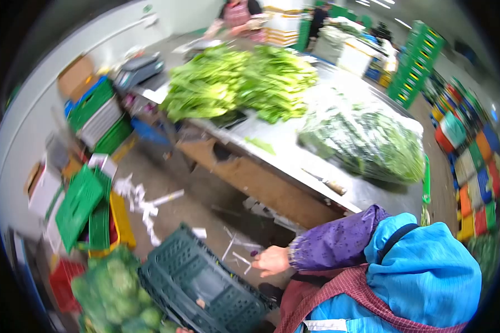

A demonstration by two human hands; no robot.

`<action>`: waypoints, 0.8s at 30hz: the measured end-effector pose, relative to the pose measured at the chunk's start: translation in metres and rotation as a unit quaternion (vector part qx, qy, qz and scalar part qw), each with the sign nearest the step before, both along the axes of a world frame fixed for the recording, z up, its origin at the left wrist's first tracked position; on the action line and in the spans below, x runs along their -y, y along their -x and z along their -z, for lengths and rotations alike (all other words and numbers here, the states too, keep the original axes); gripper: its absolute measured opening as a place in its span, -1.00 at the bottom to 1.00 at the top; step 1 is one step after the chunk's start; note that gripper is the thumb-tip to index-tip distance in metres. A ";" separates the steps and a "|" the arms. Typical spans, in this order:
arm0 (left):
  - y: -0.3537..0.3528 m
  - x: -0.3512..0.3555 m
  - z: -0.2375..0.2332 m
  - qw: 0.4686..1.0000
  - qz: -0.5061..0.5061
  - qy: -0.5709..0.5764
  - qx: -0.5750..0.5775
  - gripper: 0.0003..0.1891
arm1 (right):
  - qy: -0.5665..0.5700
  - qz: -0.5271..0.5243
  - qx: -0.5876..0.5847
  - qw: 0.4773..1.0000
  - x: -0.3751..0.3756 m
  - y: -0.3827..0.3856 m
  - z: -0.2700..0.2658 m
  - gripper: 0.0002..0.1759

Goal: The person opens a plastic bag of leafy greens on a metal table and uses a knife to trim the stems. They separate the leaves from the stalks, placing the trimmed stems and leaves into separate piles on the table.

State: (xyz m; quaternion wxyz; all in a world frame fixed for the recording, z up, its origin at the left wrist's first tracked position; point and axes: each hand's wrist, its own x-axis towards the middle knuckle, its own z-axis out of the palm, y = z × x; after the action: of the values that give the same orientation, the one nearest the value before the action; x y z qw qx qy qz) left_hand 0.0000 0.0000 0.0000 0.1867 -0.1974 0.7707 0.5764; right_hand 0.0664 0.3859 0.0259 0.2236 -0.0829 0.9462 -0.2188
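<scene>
My right hand (271,261), in a purple sleeve, reaches out beside the dark green plastic crate (205,272). Its fingers are loosely apart and it holds nothing that I can see. The crate is tilted, with its inside facing me. Of my left hand (183,330) only a small part shows at the bottom edge, at the crate's side. A skin-coloured patch inside the crate wall looks like its fingertips; the rest is hidden. Next to the crate lies a green net bag of round green vegetables (114,291), perhaps cabbages.
A metal table (283,147) carries leafy greens (205,83), a plastic bag of greens (366,133), a knife (330,184) and a scale (139,69). Paper scraps (144,208) litter the floor. Green and yellow crates (89,208) stand left. Another person (239,19) works behind the table.
</scene>
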 end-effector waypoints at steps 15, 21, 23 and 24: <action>0.014 -0.439 -0.078 0.842 0.505 -0.135 -0.133 -0.57 | -0.131 0.472 -0.196 0.849 -0.236 -0.186 -0.001 -0.33; -0.052 -0.614 -0.146 0.675 0.692 -0.116 -0.230 -0.60 | -0.058 0.481 -0.257 0.836 -0.242 -0.181 -0.003 -0.35; -0.072 -0.670 -0.159 0.595 0.726 -0.118 -0.325 -0.55 | -0.033 0.464 -0.243 0.851 -0.242 -0.180 -0.010 -0.36; -0.084 -0.695 -0.170 0.562 0.735 -0.110 -0.363 -0.52 | -0.022 0.462 -0.240 0.853 -0.243 -0.180 -0.015 -0.46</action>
State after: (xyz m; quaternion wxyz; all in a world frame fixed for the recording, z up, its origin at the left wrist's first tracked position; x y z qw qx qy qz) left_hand 0.0844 0.6950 0.1697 0.2701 0.6852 0.5828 0.3432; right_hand 0.2462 0.6291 0.0405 -0.1356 0.3192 0.9042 -0.2492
